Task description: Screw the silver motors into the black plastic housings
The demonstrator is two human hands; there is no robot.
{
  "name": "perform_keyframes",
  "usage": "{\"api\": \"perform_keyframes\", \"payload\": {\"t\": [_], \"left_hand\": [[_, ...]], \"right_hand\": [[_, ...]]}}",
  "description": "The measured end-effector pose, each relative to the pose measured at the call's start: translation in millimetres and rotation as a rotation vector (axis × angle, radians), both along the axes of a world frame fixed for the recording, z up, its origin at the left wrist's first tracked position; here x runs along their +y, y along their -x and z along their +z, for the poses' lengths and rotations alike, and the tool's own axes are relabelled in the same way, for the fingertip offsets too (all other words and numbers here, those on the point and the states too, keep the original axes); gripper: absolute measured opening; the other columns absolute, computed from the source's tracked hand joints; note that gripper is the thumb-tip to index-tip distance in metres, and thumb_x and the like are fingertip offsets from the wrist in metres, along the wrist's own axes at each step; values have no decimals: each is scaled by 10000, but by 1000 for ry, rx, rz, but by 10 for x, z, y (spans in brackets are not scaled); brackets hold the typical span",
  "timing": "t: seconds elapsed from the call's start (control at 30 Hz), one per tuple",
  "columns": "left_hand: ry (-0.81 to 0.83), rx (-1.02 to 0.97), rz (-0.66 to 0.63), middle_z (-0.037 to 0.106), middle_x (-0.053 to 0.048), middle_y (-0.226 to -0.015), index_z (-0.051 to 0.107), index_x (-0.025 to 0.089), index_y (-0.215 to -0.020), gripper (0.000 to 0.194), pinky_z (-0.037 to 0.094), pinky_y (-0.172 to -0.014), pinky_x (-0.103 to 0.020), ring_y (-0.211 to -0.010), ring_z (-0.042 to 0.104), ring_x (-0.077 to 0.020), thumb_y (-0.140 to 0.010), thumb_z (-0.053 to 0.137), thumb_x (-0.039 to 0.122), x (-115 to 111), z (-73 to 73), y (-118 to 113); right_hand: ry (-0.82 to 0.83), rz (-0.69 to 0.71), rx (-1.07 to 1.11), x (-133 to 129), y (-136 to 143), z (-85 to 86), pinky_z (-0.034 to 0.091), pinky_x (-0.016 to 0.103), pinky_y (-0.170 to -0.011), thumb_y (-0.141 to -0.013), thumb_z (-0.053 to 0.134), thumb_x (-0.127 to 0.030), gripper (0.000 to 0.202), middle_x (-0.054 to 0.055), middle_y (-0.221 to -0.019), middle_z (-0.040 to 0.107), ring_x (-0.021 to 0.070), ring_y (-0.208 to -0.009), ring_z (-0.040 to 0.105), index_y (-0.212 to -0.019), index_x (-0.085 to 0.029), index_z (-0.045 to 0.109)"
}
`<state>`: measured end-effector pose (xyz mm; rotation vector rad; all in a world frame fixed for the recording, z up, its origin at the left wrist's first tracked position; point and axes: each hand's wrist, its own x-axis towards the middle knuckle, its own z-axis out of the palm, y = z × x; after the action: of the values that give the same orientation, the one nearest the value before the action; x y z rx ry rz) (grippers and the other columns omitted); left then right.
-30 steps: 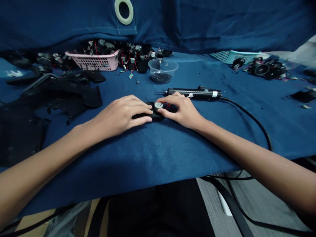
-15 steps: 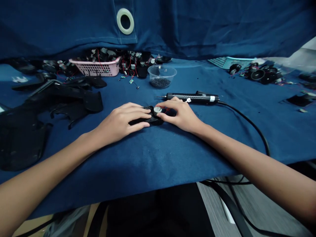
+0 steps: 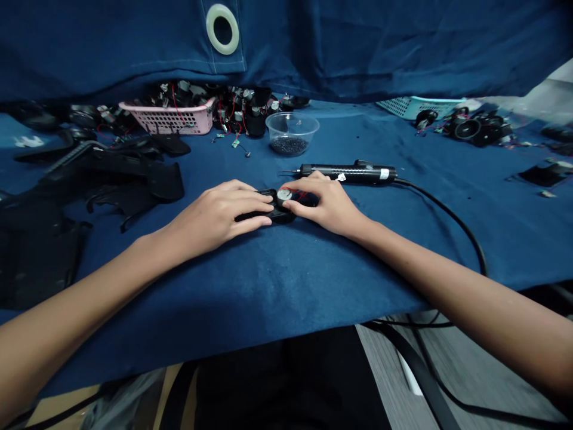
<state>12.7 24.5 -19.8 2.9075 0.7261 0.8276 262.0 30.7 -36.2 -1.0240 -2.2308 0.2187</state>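
My left hand (image 3: 224, 214) is closed over the left part of a black plastic housing (image 3: 282, 217) that lies on the blue cloth. Between the thumb and forefinger of my right hand (image 3: 329, 203) is a small round silver motor (image 3: 285, 195), at the right end of the housing. Red wires (image 3: 305, 194) run from the motor beneath my right fingers. Whether the motor is fully seated in the housing I cannot tell. Just beyond my right hand lies a black electric screwdriver (image 3: 349, 173), its bit pointing left.
Behind stands a clear tub (image 3: 293, 134) of small dark screws. A pink basket (image 3: 170, 116) of wired parts is at back left, a teal basket (image 3: 418, 107) at back right. Black plastic parts (image 3: 129, 185) lie on the left. The screwdriver's cable (image 3: 461, 221) curves down the right side.
The whole view has shifted slightly, with things appearing a little higher. Both hands keep their places on the housing and the motor; no clear movement of either part shows.
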Motion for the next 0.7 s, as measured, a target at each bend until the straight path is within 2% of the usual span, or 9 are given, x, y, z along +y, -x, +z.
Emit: {"api": "perform_keyframes", "payload": {"t": [0.4,0.53,0.7], "left_hand": [[-35,64,-8,687,-73,-1213,669,193,-1193,317,499,-1003,-391,-1127,621,-226,-956,548,365,16,-30,23],[-18,-10,10,692,-70,-1206,686,186,-1156,292,495,-1014,-398,-1128,624,-222,-939,581,351,-16,-52,21],[-14,-140,34,713,-57,-1161,706,206,-1102,235,496,-1016,-396,-1120,632,-218,-911,617,312,-80,33,20]], "right_hand": [[21,7,10,9,3,-1,442,339,-824,-869,636,-379,333,49,-1016,732,202,-879,584,-1114,-171,721],[20,13,4,13,0,3,447,336,-822,-877,627,-371,329,51,-1011,733,195,-869,585,-1117,-163,717],[18,9,6,23,-10,3,452,337,-813,-872,633,-375,330,53,-1002,729,199,-869,590,-1119,-172,715]]}}
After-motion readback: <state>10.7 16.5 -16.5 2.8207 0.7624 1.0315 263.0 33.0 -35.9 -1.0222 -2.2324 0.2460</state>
